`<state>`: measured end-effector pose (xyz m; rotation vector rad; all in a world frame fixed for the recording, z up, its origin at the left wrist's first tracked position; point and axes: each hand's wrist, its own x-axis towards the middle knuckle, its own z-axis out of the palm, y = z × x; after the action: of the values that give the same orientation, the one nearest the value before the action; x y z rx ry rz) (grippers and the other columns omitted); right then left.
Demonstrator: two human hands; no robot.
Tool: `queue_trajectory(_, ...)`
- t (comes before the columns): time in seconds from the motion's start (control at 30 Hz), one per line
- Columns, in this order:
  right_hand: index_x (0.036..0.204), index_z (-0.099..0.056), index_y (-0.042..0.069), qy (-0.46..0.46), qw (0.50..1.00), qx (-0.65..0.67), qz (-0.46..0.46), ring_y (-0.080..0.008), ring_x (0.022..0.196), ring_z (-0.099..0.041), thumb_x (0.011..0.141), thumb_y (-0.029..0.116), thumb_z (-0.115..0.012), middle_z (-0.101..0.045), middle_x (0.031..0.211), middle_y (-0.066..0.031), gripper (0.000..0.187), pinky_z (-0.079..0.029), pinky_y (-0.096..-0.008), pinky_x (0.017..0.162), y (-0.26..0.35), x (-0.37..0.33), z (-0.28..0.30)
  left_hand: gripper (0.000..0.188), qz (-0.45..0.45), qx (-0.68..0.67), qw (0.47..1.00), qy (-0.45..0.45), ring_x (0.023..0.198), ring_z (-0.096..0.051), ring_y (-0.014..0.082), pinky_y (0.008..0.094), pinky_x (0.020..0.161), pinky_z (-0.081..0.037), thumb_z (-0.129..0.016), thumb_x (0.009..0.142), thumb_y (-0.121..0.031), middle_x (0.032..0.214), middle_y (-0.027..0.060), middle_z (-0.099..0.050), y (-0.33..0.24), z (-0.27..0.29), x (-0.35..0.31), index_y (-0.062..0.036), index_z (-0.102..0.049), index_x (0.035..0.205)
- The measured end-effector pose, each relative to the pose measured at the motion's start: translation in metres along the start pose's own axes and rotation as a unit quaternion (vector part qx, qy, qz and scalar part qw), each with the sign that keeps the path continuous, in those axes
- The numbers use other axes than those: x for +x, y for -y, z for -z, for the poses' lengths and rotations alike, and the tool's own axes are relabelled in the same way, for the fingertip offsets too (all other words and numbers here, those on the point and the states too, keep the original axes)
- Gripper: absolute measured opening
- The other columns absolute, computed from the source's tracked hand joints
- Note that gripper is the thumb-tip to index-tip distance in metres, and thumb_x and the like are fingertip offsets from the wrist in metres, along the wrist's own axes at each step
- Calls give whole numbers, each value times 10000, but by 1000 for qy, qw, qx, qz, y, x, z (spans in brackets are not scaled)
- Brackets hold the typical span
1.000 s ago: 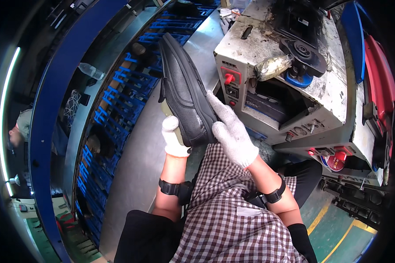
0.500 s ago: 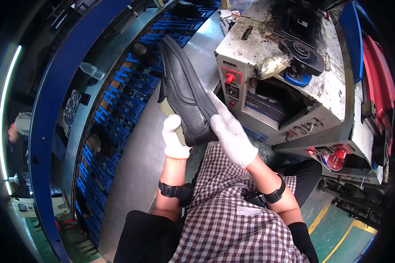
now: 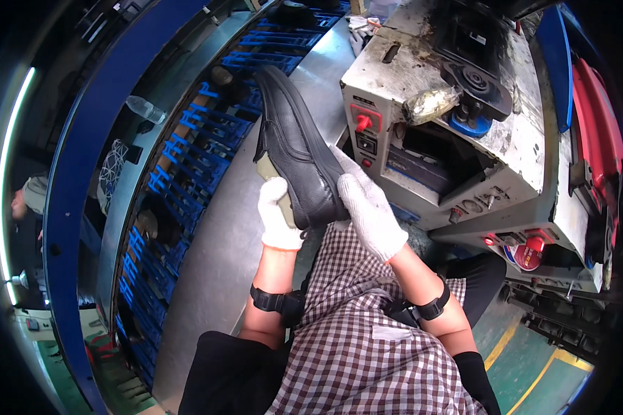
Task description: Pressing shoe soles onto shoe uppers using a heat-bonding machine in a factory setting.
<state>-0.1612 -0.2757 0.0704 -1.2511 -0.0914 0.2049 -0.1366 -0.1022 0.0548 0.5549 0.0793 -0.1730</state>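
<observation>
Shoe: one, black (image 3: 292,142), held up in front of me between my two hands, toe pointing up and away to the left, heel nearest me, sole turned to my right.
Last: one, pale olive (image 3: 284,206), filling the shoe's opening on the left side.
Left hand: gloved (image 3: 277,220), closed around the last near the heel, forearm rising almost straight up.
Right hand: gloved (image 3: 371,213), laid against the sole side by the heel, fingers stretched along it and partly hidden; I cannot tell whether it clasps or only presses. That forearm slants up and inward.
Wrists: two black straps, one on my left forearm (image 3: 268,300), one on my right (image 3: 435,304).
Apron: one, checked (image 3: 367,339), below my hands.
Bench: one metal surface (image 3: 204,283), left of my left forearm.
</observation>
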Motion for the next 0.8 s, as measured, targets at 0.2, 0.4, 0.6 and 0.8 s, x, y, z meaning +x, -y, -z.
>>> queue_trajectory(0.2, 1636, -331, 99, 0, 1000, 0, -21, -95, 945, -601, 1117, 437, -431, -560, 1465, -162, 627, -545, -256, 810, 14, -8, 12, 744, 12, -55, 998, -1, 1288, -583, 443, 649, 1134, -441, -640, 861, -346, 1447, 243, -551, -18, 15, 14, -51, -450, 1516)
queue_trajectory(0.4, 1617, -360, 77, -62, 996, 27, -50, -110, 939, -627, 1115, 469, -433, -632, 1279, -91, 641, -551, -259, 799, -3, -16, 36, 812, -98, -21, 994, -32, 1279, -566, 459, 692, 1142, -411, -622, 849, -391, 1360, 290, -552, -52, 17, 11, -3, -383, 1521)
queue_trajectory(0.6, 1601, -377, 57, -63, 996, 39, -43, -95, 901, -628, 1127, 424, -440, -649, 1193, -60, 603, -549, -242, 739, -1, -18, 43, 773, -115, -77, 990, 36, 1309, -544, 455, 706, 1166, -377, -610, 849, -369, 1373, 260, -546, -80, 15, -5, -2, -402, 1497)
queue_trajectory(0.8, 1580, -404, 27, -54, 997, 44, -35, -96, 874, -635, 1118, 427, -470, -657, 1154, -52, 614, -546, -233, 722, -1, -19, 38, 793, -158, -115, 978, 75, 1290, -553, 444, 674, 1163, -390, -639, 835, -406, 1350, 282, -550, -94, 10, -16, 22, -431, 1468)
